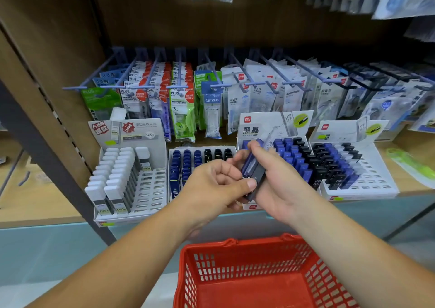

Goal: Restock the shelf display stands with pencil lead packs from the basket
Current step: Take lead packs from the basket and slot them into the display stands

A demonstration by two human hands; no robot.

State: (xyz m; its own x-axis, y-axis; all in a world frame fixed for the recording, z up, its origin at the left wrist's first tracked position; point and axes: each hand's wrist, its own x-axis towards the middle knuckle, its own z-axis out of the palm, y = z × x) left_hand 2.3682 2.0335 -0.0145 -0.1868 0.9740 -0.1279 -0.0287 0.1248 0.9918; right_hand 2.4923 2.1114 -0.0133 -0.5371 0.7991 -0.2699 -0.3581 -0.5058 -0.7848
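Pencil lead packs (255, 171) are sitting bunched at centre frame, my right hand (280, 187) gripping them, my left hand (217, 185) pinching one; I'm judging it best drawn out straight.

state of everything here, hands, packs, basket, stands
left hand, pinches the lead packs
right hand, grips the lead packs
lead packs, bunched, held by both hands
basket, visible part empty
white stand, left columns full, right slots mostly empty
far right stand, front slots empty

Red plastic basket (237, 256); matt wooden shelf (35, 204).
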